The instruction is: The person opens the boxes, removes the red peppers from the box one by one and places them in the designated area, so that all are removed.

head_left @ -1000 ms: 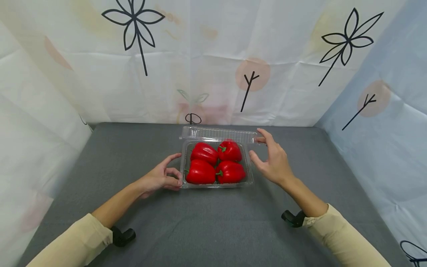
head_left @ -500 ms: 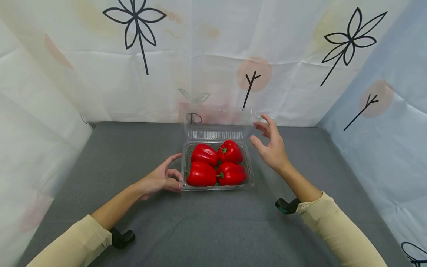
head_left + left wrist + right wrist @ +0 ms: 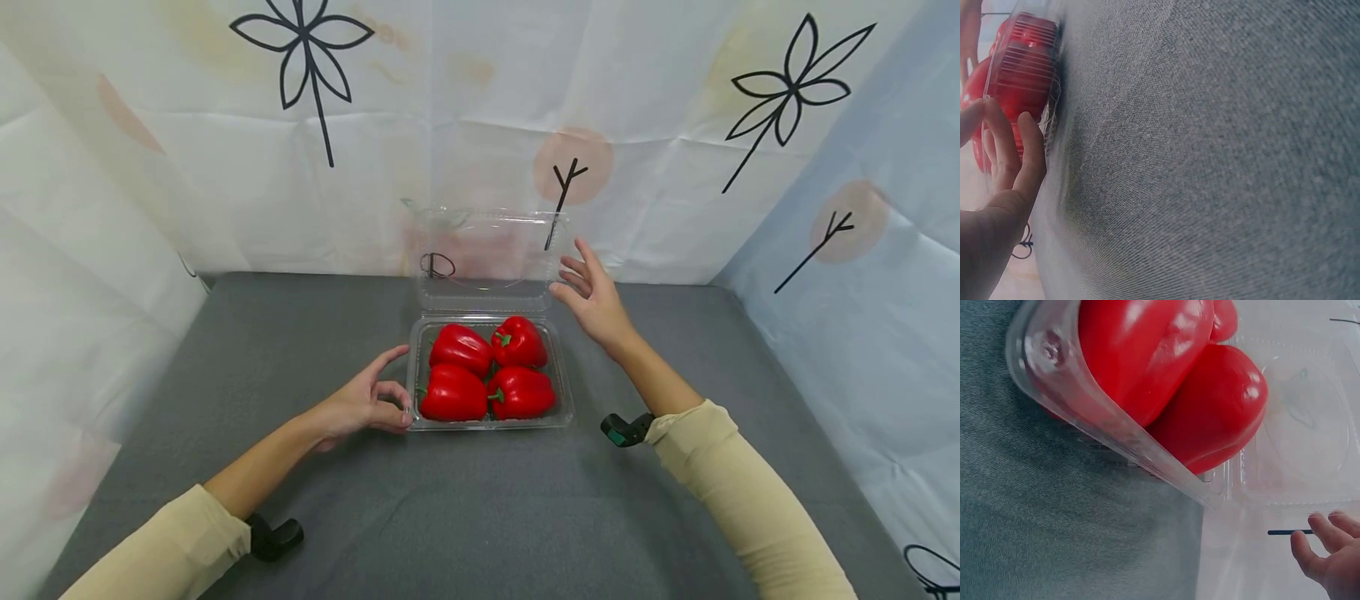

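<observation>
A clear plastic clamshell container [image 3: 491,426] sits on the grey table, holding several red bell peppers [image 3: 453,392]. Its hinged lid [image 3: 487,250] stands raised at the back, roughly upright. At the container's front left corner my left hand [image 3: 366,402] pinches the rim between thumb and fingers, as the left wrist view shows of that hand [image 3: 1007,165]. My right hand [image 3: 596,302] hovers beside the lid's right edge with loosely extended fingers, holding nothing. In the right wrist view this hand [image 3: 1338,559] appears apart from the lid [image 3: 1307,431].
Grey cloth [image 3: 465,517] covers the table under the container. A white printed curtain [image 3: 480,125] hangs right behind the table, and a pale blue one [image 3: 885,333] closes the right side. Black wrist mounts [image 3: 628,429] sit on both forearms.
The lid has swung from leaning low over the back to roughly upright. My right hand has moved up and away with it, then off its edge. The left hand has kept its place.
</observation>
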Available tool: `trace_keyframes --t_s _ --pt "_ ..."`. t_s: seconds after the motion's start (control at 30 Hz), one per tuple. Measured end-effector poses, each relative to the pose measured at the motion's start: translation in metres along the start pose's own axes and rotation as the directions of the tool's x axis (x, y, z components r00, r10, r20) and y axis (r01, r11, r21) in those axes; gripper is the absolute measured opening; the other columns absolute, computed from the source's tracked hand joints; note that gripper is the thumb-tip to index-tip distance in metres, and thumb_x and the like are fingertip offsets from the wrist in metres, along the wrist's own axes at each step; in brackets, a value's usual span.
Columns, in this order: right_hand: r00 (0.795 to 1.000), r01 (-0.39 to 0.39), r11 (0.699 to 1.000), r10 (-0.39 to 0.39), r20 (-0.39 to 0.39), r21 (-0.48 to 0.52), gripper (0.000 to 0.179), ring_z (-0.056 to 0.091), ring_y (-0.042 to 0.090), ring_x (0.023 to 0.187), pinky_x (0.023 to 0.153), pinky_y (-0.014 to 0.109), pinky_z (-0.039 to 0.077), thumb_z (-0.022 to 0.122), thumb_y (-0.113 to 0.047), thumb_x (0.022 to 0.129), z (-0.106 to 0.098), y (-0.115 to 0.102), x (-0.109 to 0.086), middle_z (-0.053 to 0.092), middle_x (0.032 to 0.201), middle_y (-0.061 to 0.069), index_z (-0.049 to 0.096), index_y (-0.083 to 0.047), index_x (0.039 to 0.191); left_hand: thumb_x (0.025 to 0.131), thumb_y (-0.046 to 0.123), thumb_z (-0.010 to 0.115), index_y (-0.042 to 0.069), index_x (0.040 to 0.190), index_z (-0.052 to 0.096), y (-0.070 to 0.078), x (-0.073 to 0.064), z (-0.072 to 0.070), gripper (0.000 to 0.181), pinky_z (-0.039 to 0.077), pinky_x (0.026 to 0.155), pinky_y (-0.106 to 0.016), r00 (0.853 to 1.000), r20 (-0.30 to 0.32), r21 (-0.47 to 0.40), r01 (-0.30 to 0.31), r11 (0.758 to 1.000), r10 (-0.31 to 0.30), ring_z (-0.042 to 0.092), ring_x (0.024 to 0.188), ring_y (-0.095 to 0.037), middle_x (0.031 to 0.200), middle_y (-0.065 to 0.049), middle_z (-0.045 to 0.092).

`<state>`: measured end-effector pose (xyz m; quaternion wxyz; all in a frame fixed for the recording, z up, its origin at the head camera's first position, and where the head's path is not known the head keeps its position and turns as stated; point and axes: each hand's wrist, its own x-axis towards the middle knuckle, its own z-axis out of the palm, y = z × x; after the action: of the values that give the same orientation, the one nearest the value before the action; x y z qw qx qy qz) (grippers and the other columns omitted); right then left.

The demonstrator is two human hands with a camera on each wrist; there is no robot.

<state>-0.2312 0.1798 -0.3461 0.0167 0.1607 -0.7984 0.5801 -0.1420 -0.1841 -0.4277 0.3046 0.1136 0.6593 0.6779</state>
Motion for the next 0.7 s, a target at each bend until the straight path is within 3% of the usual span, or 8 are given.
trace_keyframes --t_s 0.23,0.7 --pt "0.995 -0.091 0.996 0.091 0.033 0.015 0.08 0.032 0.033 0.145 0.113 0.05 0.032 0.059 -0.013 0.1 0.001 0.006 0.004 0.025 0.16 0.019 0.007 -0.02 0.161 0.089 0.001 0.069 0.022 0.159 0.005 0.0 0.0 0.002 0.097 0.055 0.089 -0.044 1.0 -0.005 0.0 -0.006 1.0 0.006 0.067 0.08 -0.022 0.096 -0.011 0.06" --pt "0.978 -0.18 0.981 0.186 0.09 -0.068 0.083 0.029 0.037 0.145 0.112 0.054 0.032 0.059 -0.018 0.1 0.003 0.018 0.002 0.018 0.162 0.021 0.003 -0.024 0.161 0.088 0.003 0.072 0.024 0.158 0.007 -0.002 -0.004 0.006 0.098 0.055 0.089 -0.044 1.0 -0.011 0.008 0.011 1.0 -0.011 0.067 0.078 -0.022 0.095 -0.01 0.06"
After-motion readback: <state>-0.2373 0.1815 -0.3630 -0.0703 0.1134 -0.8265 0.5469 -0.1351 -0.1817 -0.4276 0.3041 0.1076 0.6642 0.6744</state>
